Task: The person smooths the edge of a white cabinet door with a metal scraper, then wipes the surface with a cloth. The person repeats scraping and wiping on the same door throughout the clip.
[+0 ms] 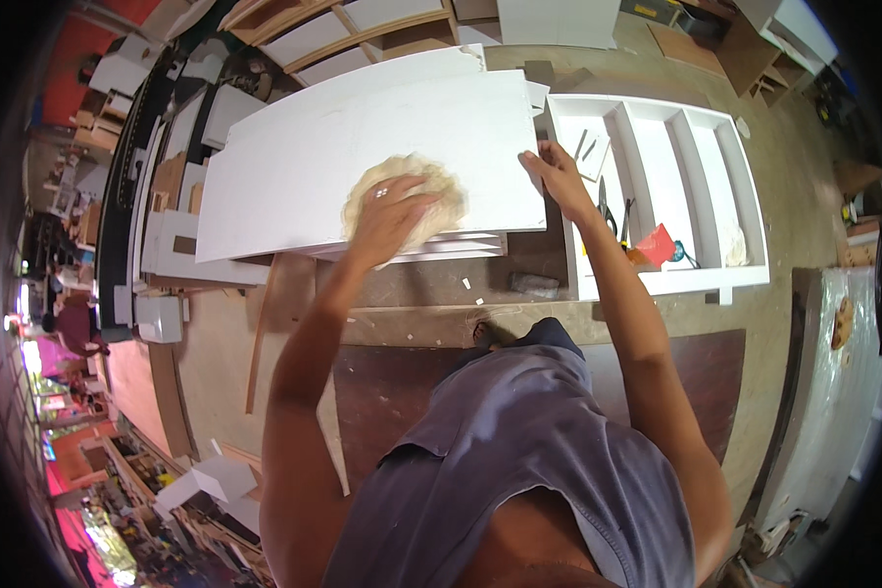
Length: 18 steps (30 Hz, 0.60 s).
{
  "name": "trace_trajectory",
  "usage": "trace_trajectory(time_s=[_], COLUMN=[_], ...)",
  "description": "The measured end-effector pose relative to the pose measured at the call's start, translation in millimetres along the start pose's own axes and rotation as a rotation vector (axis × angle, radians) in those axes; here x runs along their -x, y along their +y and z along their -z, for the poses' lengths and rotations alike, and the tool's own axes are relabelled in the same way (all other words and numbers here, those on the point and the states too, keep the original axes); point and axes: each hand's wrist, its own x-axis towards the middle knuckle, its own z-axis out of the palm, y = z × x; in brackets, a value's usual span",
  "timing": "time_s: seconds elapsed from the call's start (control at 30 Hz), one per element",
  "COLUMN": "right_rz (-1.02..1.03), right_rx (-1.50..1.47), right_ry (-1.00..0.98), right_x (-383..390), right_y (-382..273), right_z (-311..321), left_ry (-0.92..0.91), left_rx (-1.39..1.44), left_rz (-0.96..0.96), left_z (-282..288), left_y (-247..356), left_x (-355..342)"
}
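While the left hand (394, 218) is pressing down on a cream cloth (441, 223), the right hand (561, 176) is working at the far end of the white panel (294, 167), right on its edge! The cloth is sitting bunched up near the middle of the panel, spilling out around the hand on both sides. The left fingers are lying over it, stretched out and slightly spread, a ring showing on one of them. On the right, the fingers are curling at the panel's right edge; whether they are pinching it, I cannot tell.

Below the panel's near edge, more white boards (451, 250) are peeking out in a stack. Just right of it, a white frame (671, 285) is lying with its dividers running across, and it is carrying plenty: dark-bladed pliers (605, 203), a red piece (654, 245) near the front and a pale rag (736, 247) in the right-hand corner. Between the boards and the person's legs, a clear-wrapped block (534, 284) is resting beside the frame. Over on the left, a wooden strip (262, 338) is slanting down toward the floor (211, 343).
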Motion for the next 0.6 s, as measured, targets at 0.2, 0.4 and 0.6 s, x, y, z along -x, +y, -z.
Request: trace_trajectory(time_s=[0.2,0.4,0.6], right_rz=[-0.168,-0.231,-0.316], right_rx=[-0.032,-0.102,-0.051], right_ry=[-0.261,-0.383,-0.462], right_x=[-11.6,-27.6,-34.0], right_y=[-16.5,-19.6,-14.6], right_z=[-4.3,9.1,16.3], left_ry=[0.076,-0.19,-0.23], left_rx=[-0.425,-0.375,-0.587], left_rz=[0.183,-0.125,-0.07], left_z=[31.5,-48.9,-10.9], left_y=[-76.8,102.4,23.5], left_x=[86.2,-59.7,13.0])
